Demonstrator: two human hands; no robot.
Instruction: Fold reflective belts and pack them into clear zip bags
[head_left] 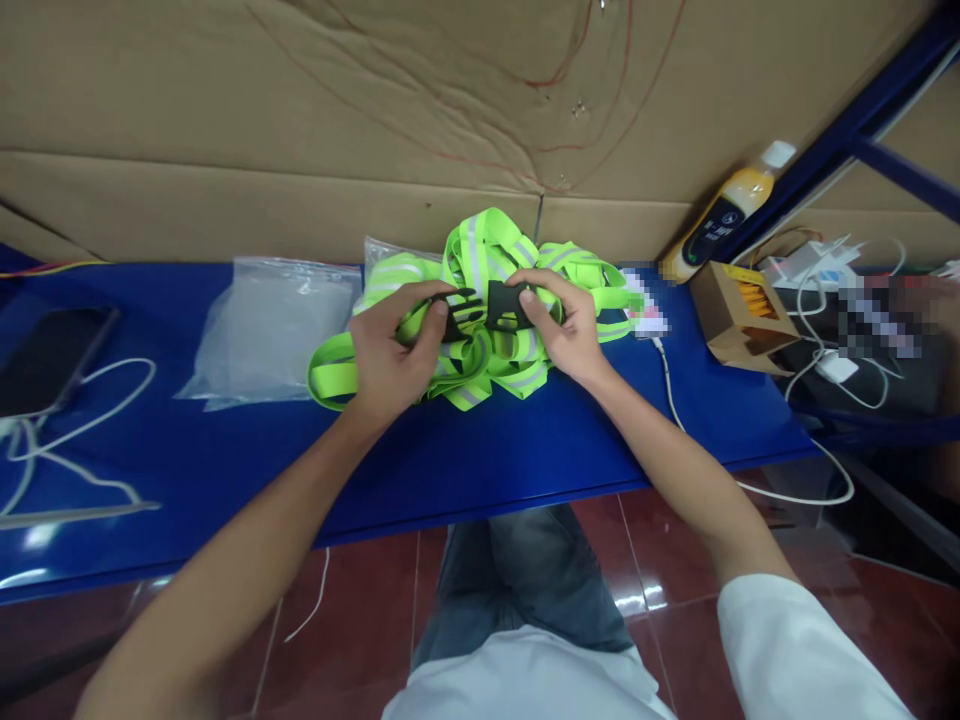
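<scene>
Nearest the camera are the person's lap in grey trousers and a white shirt hem, above a floor of glossy red-brown tiles. Both bare forearms reach forward over the front edge of the blue bench.

The left hand is closed around the pronged half of a black buckle, thumb on top and fingers curled under the strap behind it. The right hand pinches the socket half of the buckle between thumb and fingertips. The two black halves meet end to end between the hands; whether they are fully latched cannot be told. Both halves sit on top of a heap of neon-green straps with grey reflective bands, which lies on the bench in the middle, just in front of the cardboard wall.

To the left of the heap lies a clear plastic bag, and farther left a dark phone with white cable looping across the bench. To the right, a white cable runs off the bench edge. Beyond it stands a small open brown carton, and behind that a yellow bottle with a white cap leans against the wall beside a blue frame post. White chargers and cords lie at far right.
</scene>
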